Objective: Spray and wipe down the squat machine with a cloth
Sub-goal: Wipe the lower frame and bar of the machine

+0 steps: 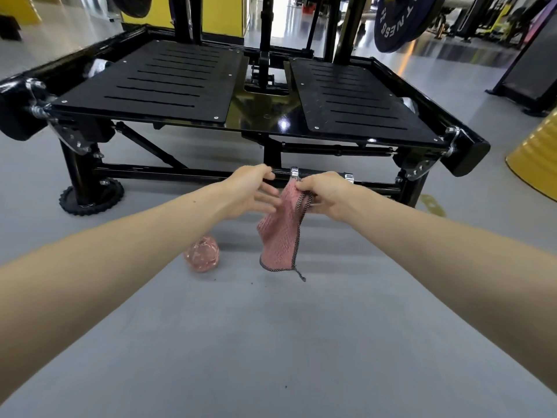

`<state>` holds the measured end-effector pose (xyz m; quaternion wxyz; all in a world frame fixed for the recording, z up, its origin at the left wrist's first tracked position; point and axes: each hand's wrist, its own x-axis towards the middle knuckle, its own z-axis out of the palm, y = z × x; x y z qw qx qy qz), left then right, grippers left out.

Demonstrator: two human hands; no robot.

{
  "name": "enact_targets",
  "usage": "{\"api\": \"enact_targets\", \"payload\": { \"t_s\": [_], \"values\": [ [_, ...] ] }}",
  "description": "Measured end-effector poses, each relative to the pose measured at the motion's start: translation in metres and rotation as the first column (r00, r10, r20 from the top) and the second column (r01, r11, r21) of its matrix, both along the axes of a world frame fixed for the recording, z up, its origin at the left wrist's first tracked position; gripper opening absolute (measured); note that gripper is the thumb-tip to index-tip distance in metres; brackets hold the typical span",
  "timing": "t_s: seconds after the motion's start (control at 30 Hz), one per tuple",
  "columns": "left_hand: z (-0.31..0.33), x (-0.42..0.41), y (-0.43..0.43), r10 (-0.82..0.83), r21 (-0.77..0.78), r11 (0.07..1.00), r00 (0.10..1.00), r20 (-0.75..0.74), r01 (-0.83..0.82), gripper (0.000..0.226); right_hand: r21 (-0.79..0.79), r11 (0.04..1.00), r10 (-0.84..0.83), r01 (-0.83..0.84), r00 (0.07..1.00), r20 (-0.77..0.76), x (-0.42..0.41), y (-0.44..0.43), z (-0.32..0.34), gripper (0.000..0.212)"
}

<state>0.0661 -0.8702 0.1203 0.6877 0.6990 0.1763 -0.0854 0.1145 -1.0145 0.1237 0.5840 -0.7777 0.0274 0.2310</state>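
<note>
The black squat machine [259, 113] fills the upper half of the head view, with two slotted foot plates on a low frame. My right hand [327, 196] pinches the top edge of a pink cloth [281, 233] with dark trim, which hangs down in the air in front of the machine's lower crossbar. My left hand [250, 194] is just left of the cloth, fingers straight and spread, holding nothing. A pink see-through spray bottle [202, 253] sits on the grey floor below my left hand.
A dark weight plate [401, 22] hangs at the upper right of the machine. A yellow drum [539, 158] stands at the right edge. Grey floor [271, 342] stretches toward me. A wheel-like foot [90, 197] carries the machine's left leg.
</note>
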Motion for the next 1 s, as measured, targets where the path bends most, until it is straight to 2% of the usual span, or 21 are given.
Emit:
{"api": "enact_targets", "payload": {
  "t_s": [0.07,0.1,0.2,0.3,0.4,0.47,0.5,0.6,0.73,0.77,0.83,0.9,1.0],
  "values": [
    [-0.012,0.003,0.008,-0.003,0.219,0.976,0.999,-0.038,0.012,0.037,0.04,0.992,0.116,-0.117,0.993,0.03,0.002,-0.003,0.005,0.019],
    [-0.02,0.004,0.012,-0.034,0.275,0.96,0.997,-0.075,0.053,0.041,0.065,0.982,0.173,-0.175,0.984,0.036,0.002,-0.005,0.007,0.023],
    [-0.032,-0.001,0.019,-0.122,0.176,0.972,0.973,-0.198,0.158,0.068,0.221,0.943,0.252,-0.247,0.968,0.005,-0.001,-0.012,0.012,0.026],
    [-0.032,-0.005,0.019,-0.214,0.125,0.963,0.959,-0.187,0.24,0.082,0.351,0.908,0.266,-0.229,0.962,-0.06,-0.003,-0.018,0.015,0.035],
    [-0.036,-0.007,0.02,-0.326,0.059,0.94,0.934,-0.144,0.337,0.091,0.425,0.901,0.149,-0.084,0.981,-0.122,-0.005,-0.02,0.019,0.033],
    [-0.043,-0.009,0.02,-0.434,-0.068,0.901,0.896,-0.091,0.429,0.11,0.48,0.877,0.065,0.027,0.983,-0.174,-0.007,-0.02,0.02,0.033],
    [-0.046,-0.01,0.02,-0.466,-0.135,0.879,0.884,-0.039,0.458,0.111,0.497,0.864,0.029,0.075,0.98,-0.198,-0.007,-0.019,0.019,0.033],
    [-0.041,-0.009,0.016,-0.438,-0.231,0.866,0.896,0.075,0.443,0.075,0.469,0.86,-0.087,0.201,0.964,-0.252,-0.008,-0.018,0.013,0.035],
    [-0.03,-0.004,0.014,-0.29,-0.269,0.916,0.955,0.063,0.296,0.031,0.326,0.893,-0.231,0.312,0.936,-0.264,-0.009,-0.014,0.007,0.038],
    [-0.029,-0.004,0.014,-0.254,-0.272,0.927,0.966,0.056,0.26,0.025,0.287,0.92,-0.187,0.266,0.944,-0.273,-0.009,-0.015,0.006,0.044],
    [-0.026,-0.004,0.014,-0.147,-0.305,0.94,0.988,0.041,0.152,0.019,0.197,0.978,-0.01,0.065,0.963,-0.27,-0.007,-0.02,0.004,0.059],
    [-0.024,-0.001,0.015,-0.036,-0.347,0.937,0.999,0.034,0.045,0.022,0.178,0.977,0.164,-0.12,0.951,-0.261,-0.007,-0.023,0.003,0.065],
    [-0.021,0.007,0.022,0.059,-0.352,0.934,0.998,0.011,-0.051,0.035,0.273,0.949,0.224,-0.161,0.95,-0.218,-0.011,-0.019,0.0,0.06]
  ]
}}
